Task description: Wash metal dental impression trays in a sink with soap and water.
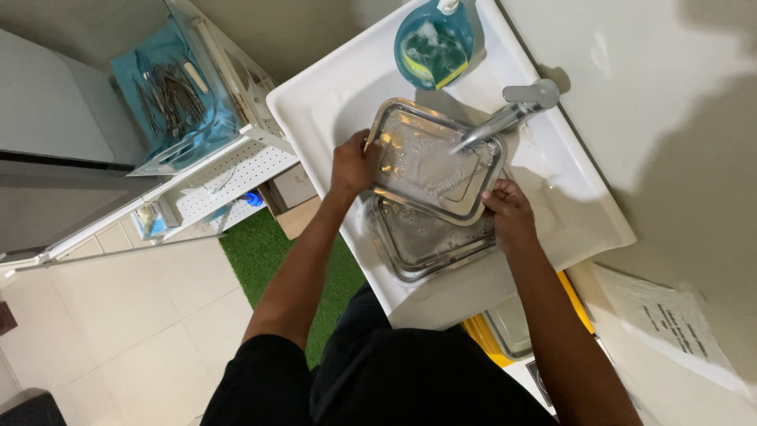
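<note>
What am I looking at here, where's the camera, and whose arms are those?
The single picture comes from a camera worn on a person's head, looking down, so both bare arms are that person's own. They stand at a white rectangular sink. The left hand and right hand grip opposite sides of a shallow rectangular steel tray, held under the metal tap. A second steel tray, soapy, lies beneath it. A blue round bowl with a sponge sits at the sink's far end. Left stands a white trolley carrying metal instruments.

Rectangular steel tray [434,162] was shiny, wet, soapy; second steel tray [426,241] glossy too; white ceramic sink [583,205] smooth; round blue plastic bowl [410,35] glossy; green turf mat [260,252] rough.
</note>
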